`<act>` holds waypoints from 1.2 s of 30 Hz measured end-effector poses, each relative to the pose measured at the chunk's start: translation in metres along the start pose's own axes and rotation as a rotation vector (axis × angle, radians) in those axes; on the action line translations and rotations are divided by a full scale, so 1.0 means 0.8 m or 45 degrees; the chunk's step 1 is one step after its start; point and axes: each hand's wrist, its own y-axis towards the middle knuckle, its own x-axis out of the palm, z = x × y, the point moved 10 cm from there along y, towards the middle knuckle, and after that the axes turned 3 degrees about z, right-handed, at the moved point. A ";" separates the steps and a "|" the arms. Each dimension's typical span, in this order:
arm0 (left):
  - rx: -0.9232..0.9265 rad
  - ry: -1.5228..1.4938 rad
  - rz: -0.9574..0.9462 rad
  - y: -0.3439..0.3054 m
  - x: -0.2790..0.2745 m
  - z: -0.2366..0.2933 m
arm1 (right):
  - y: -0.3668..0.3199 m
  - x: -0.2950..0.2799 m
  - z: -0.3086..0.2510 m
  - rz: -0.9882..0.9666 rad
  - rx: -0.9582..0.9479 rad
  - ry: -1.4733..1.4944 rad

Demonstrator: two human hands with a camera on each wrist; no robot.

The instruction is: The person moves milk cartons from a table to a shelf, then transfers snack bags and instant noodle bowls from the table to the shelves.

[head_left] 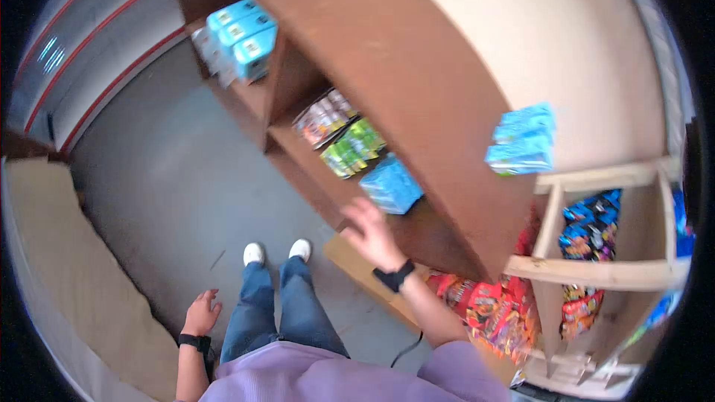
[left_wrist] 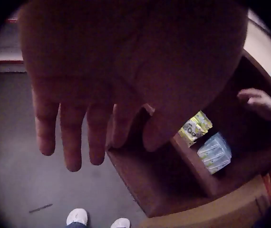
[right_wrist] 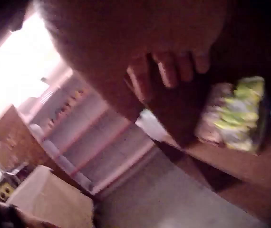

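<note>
Brown shelf unit (head_left: 372,41), a blue pack (head_left: 393,184) within, both grips empty.
The pack, long axis unclear, lies above and rightward of the nearer, right hand (head_left: 372,234), fingers extended; the left hand (head_left: 202,315), likewise loosely straightened, hangs well away.

The right hand (head_left: 372,234) is held out with its fingers apart and nothing in them; a blue pack (head_left: 391,184) sits in the shelf (head_left: 439,141) near those fingertips, with green packets (head_left: 353,149) farther beyond them, then brown packets (head_left: 325,117), and blue boxes (head_left: 244,37) farthest off. Well to the right of the same fingers, two blue packs (head_left: 523,139) stand on top of the shelf, and red bags (head_left: 495,316) lie behind the fingers, past the wrist, beside a wooden rack (head_left: 603,272). The left hand (head_left: 201,315) hangs with loosely bent, bare fingers, the shoes (head_left: 254,254) ahead and to the right of them.
</note>
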 end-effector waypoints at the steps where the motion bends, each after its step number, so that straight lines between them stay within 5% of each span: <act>1: -0.010 0.038 -0.017 0.008 -0.005 0.002 | -0.001 -0.051 -0.084 0.031 -0.254 0.105; 2: 0.041 0.073 -0.021 0.019 -0.007 0.003 | 0.001 -0.110 -0.151 0.017 -0.360 -0.135; 4: 0.154 0.086 0.019 0.038 -0.021 0.027 | 0.000 -0.262 -0.211 0.433 -0.380 -0.386; 6: 0.246 0.095 0.065 0.053 -0.044 0.058 | -0.014 -0.398 -0.179 0.996 -0.042 -0.188; 9: 0.333 0.074 0.093 0.060 -0.066 0.103 | 0.015 -0.486 -0.103 1.009 0.122 -0.683; 12: 0.385 0.113 0.102 0.065 -0.071 0.119 | 0.045 -0.499 0.038 0.673 0.585 -0.589; 18: 0.392 0.142 0.039 0.049 -0.062 0.101 | 0.065 -0.460 0.106 0.480 0.788 -0.652; 30: 0.318 0.166 0.013 0.045 -0.054 0.064 | 0.048 -0.440 0.052 0.649 0.873 -0.700; 33: 0.322 0.118 0.023 0.044 -0.064 0.083 | 0.009 -0.435 -0.011 0.901 0.315 -0.568; 36: 0.314 0.031 0.028 0.042 -0.061 0.083 | -0.059 -0.407 -0.114 0.915 0.181 -0.255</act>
